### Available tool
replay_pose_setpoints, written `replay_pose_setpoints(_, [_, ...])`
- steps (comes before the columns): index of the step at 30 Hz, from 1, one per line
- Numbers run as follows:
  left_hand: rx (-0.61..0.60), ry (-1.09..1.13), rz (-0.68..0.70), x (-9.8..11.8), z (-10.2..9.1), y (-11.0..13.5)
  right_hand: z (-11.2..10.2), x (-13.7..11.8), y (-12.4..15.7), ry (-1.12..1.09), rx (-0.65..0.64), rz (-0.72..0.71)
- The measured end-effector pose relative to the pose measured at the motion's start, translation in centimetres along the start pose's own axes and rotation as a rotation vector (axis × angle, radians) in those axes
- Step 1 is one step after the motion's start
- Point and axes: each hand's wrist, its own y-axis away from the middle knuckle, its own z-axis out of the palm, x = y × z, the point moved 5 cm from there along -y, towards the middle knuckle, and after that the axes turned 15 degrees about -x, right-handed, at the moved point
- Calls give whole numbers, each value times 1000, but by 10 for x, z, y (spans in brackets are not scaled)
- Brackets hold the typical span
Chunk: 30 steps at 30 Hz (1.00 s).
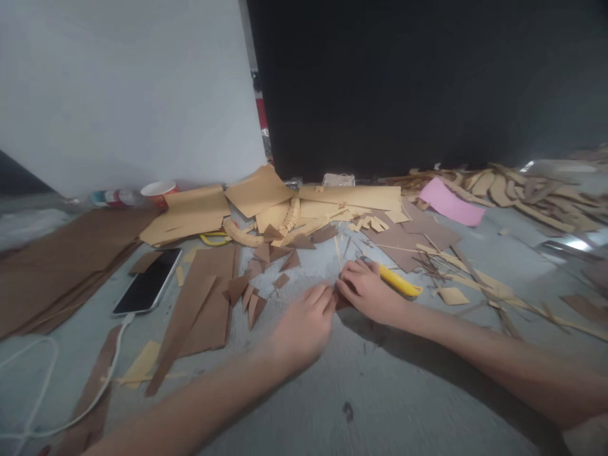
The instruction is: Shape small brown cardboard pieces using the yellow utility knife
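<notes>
Both my forearms reach in from the lower edge of the view and converge at the middle of the grey work surface [403, 392]. My left hand [304, 323] lies knuckles up, fingers curled downward and pressing at a small dark brown cardboard piece [341, 303] that shows only as a sliver between the two hands; whether the fingers pinch it or merely pin it down I cannot tell. My right hand [368, 291] is bent at the wrist, palm down, and is closed around a yellow utility knife [401, 282], whose body sticks out to the right past the knuckles; the blade end is hidden under the fingers. The two hands are touching or very nearly so over the small piece. Just left of my left hand lie several brown cardboard triangles [249, 297], scattered on and beside longer brown cardboard strips [199, 310]. Further left a smartphone [148, 282] lies face up with a white cable [57, 405] running from it toward the near edge. Behind the hands, tan cardboard sheets [266, 196] are stacked loosely, with a red paper cup [159, 190] at their left end and a pink paper sheet [449, 202] to the right. Thin offcuts [475, 272] litter the surface right of the knife.
</notes>
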Motion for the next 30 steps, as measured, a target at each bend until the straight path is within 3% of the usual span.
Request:
replay_pose_setpoints(6, [-9,-42,12,3,1,0,-1,1,-3,-24,-25,-19])
replay_pose_setpoints(14, [-22,-96,11,3,5,-1,-13,-8,-1,-222,-64,-53])
replay_pose_setpoints(20, [-19,-17,-26,0,6,-1,-16,-11,0,-340,-50,-106])
replay_pose_setpoints(30, [60,8,-100,-4,5,2,-1,6,0,-396,85,-43])
